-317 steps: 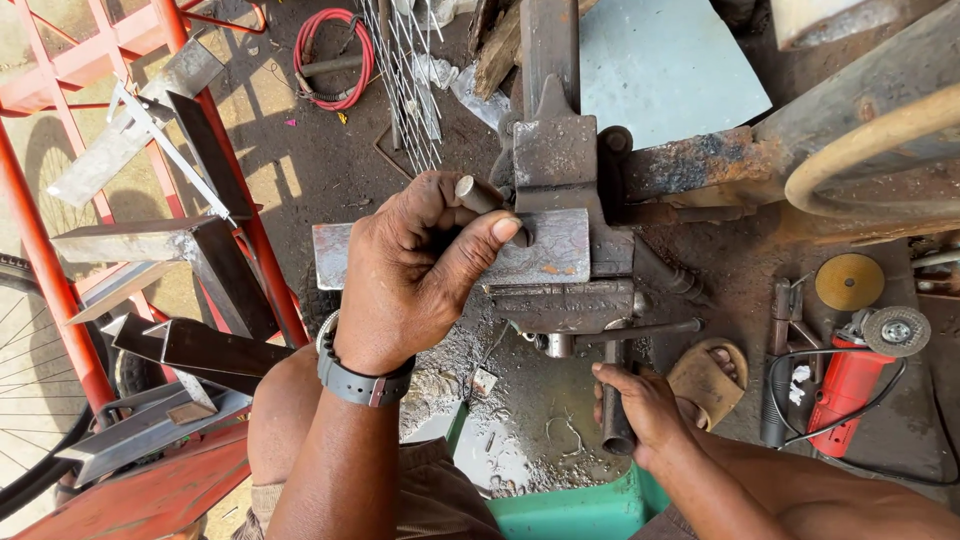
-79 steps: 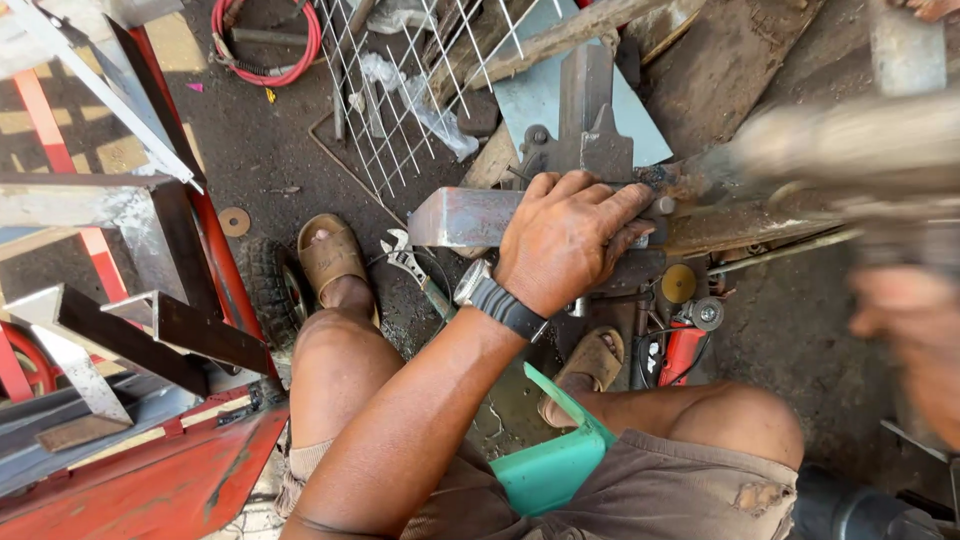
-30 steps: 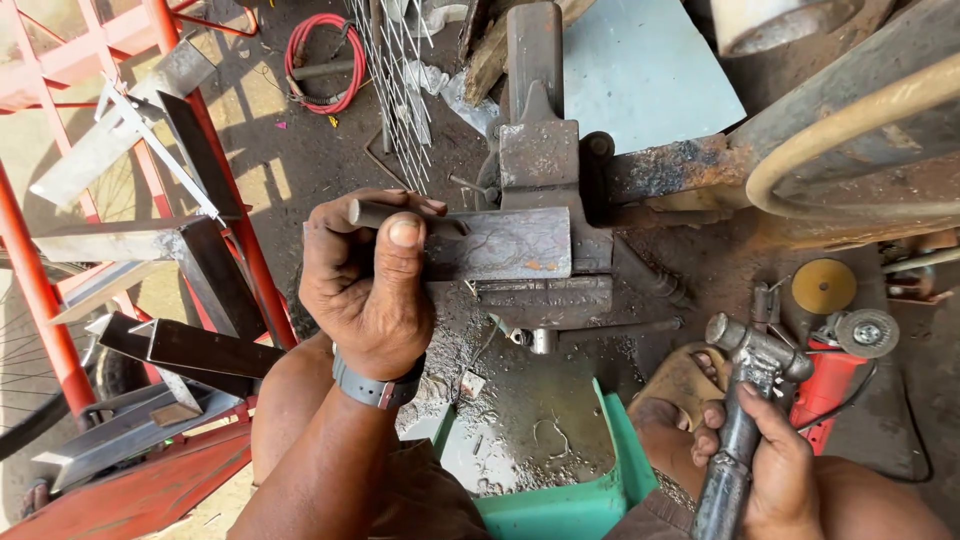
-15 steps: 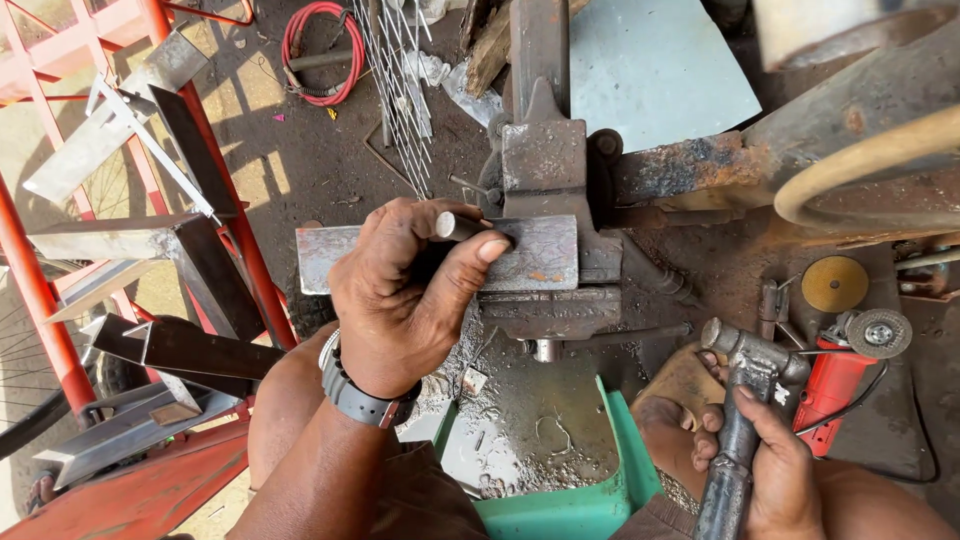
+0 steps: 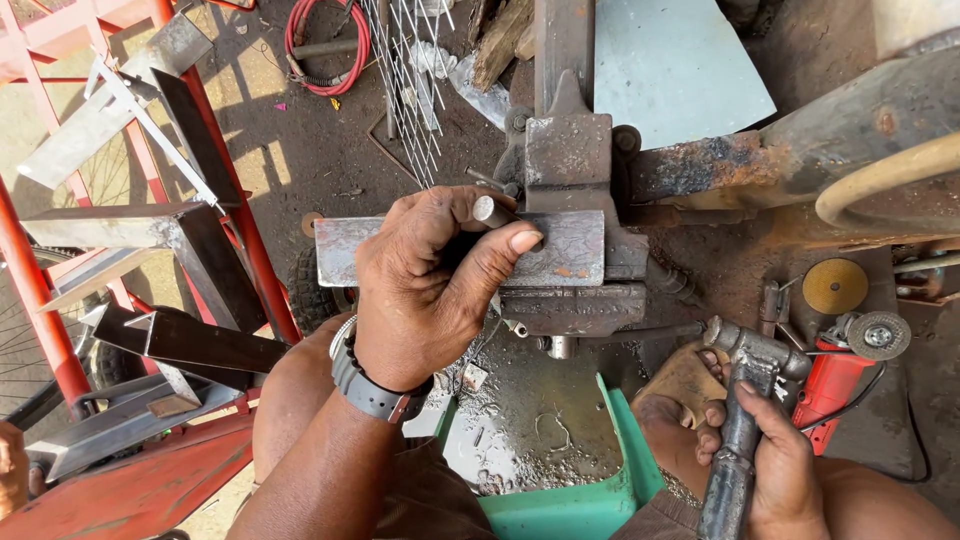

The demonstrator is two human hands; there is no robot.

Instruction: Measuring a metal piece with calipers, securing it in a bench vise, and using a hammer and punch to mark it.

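Left hand (image 5: 425, 290) pinches short metal rod (image 5: 492, 210) against flat steel plate (image 5: 560, 250) clamped in bench vise (image 5: 568, 160). Right hand (image 5: 790, 475), fingers wrapped, grips hammer (image 5: 745, 400); handle end cut off. Red angle grinder (image 5: 835, 375) partly hidden.

Workshop floor (image 5: 300, 150), dark packed dirt, sunlit at upper left of frame. Red coiled hose (image 5: 325, 45) at top, left of centre; wire mesh panel (image 5: 415, 80) just right of it. Pale sheet-metal plate (image 5: 670, 65) at top right. Steel angle offcuts (image 5: 150, 330) piled at left beside red frame (image 5: 40, 300). Red angle grinder (image 5: 835, 375) and yellow disc (image 5: 835, 286) at right. Green stool (image 5: 575, 500) bottom centre, metal filings scattered around.
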